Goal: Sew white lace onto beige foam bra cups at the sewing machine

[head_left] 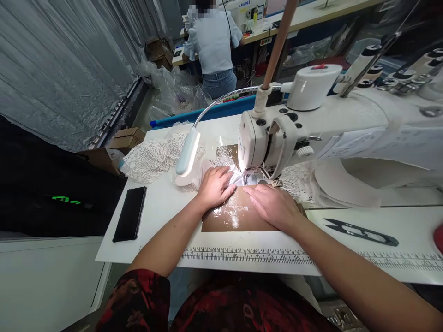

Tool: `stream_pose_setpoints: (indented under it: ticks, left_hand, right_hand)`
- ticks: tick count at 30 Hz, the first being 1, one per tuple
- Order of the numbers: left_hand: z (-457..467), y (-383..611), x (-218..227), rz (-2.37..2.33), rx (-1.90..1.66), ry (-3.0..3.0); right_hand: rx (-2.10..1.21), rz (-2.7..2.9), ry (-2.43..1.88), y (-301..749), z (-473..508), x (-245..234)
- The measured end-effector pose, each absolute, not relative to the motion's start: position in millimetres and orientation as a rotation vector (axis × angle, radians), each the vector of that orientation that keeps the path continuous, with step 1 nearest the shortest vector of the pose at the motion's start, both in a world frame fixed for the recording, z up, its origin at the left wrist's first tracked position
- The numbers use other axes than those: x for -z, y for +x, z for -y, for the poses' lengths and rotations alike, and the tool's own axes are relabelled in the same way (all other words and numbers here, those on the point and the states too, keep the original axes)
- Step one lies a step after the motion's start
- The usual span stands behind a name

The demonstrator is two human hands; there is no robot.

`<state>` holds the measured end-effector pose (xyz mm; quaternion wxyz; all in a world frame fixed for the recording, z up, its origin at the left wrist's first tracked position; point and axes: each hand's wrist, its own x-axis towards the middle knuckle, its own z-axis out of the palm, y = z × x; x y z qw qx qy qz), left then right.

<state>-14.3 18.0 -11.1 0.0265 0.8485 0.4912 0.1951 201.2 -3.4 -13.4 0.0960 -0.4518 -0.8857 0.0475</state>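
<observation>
My left hand (215,186) lies flat, fingers together, on white lace fabric (152,157) just left of the needle of a white sewing machine (277,133). My right hand (273,205) rests palm down on a shiny brown patch (228,216) of the table in front of the presser foot. Both hands press the material down and neither grips anything. A gooseneck lamp (187,154) shines on the work area, and the needle itself is mostly hidden behind the machine head.
A black phone (130,213) lies at the table's left. Black thread snips (363,232) lie at the right, above a printed ruler (277,254) along the front edge. Cardboard boxes (126,138) and plastic bags sit on the floor. Another person (214,44) works at a far table.
</observation>
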Motion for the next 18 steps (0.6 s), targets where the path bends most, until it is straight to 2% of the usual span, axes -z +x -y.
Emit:
stream_pose_setpoints:
  ticks: [6, 10, 15, 18]
  left_hand:
    - [-21.1, -21.5, 18.0, -1.632, -0.753, 2.467]
    - [-5.8, -30.2, 4.2, -1.547, -0.702, 2.381]
    - [42.4, -26.6, -23.8, -0.904, -0.502, 2.282]
    - [55.9, -23.2, -31.2, -0.848, -0.497, 2.228]
  right_hand:
    - [-0.247, 2.681, -1.291, 206.7, 10.2, -2.7]
    - [-0.342, 2.746, -1.344, 247.6, 30.7, -22.6]
    - [0.122, 2.593, -1.478, 329.6, 57.9, -13.1]
    - [0.221, 2.618, -1.558, 362.3, 64.0, 8.3]
